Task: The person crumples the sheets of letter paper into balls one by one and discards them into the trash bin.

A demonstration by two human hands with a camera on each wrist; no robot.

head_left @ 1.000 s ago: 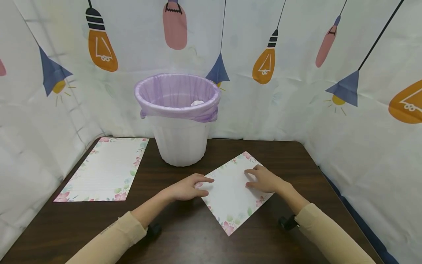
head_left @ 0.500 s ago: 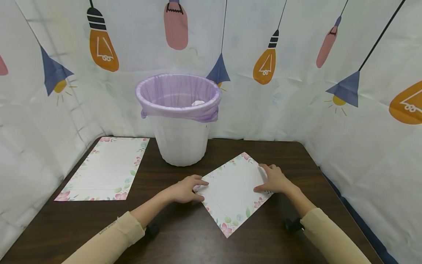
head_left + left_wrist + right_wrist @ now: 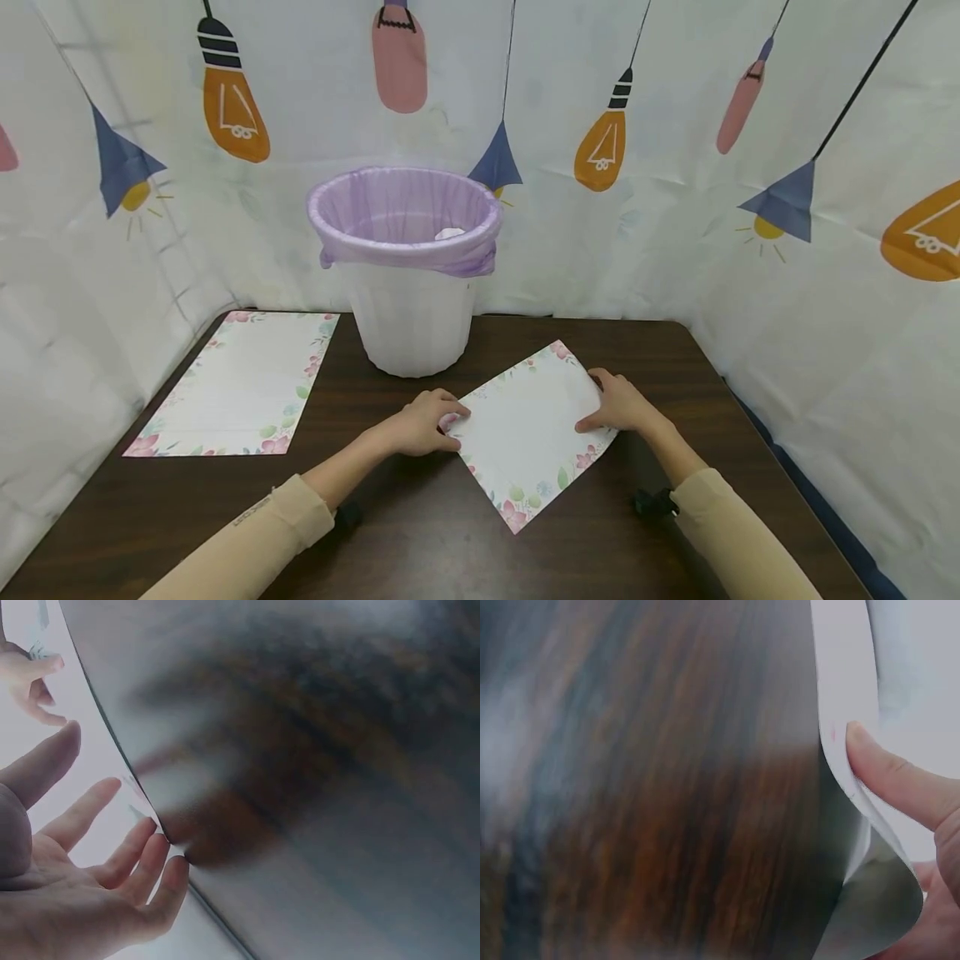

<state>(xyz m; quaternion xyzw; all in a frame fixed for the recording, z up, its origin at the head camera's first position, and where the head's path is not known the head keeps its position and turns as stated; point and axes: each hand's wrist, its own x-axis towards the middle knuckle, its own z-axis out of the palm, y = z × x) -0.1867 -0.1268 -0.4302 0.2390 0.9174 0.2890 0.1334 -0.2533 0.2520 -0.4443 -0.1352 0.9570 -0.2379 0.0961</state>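
Note:
A white sheet of paper with a floral border (image 3: 525, 433) lies turned cornerwise on the dark table, its right side lifted into a curve. My right hand (image 3: 617, 402) grips that right edge. In the right wrist view the thumb (image 3: 889, 769) presses on the bent paper (image 3: 847, 690), with fingers partly hidden behind the curl. My left hand (image 3: 423, 423) rests at the sheet's left corner, thumb and forefinger spread apart. The left wrist view shows its fingers (image 3: 124, 859) loosely bent, fingertips at the tabletop, and the thumb well away from them.
Another floral-bordered sheet (image 3: 232, 383) lies flat at the table's left. A white bin (image 3: 412, 325) with a purple liner (image 3: 405, 258) stands at the back, something white (image 3: 450, 234) inside it. Curtains printed with lamps (image 3: 675, 250) surround the brown table (image 3: 420, 542).
My right hand has moved from the sheet's middle to its right edge and taken hold of it. The left hand has drawn back slightly to the left corner. The sheet's right edge now bends up.

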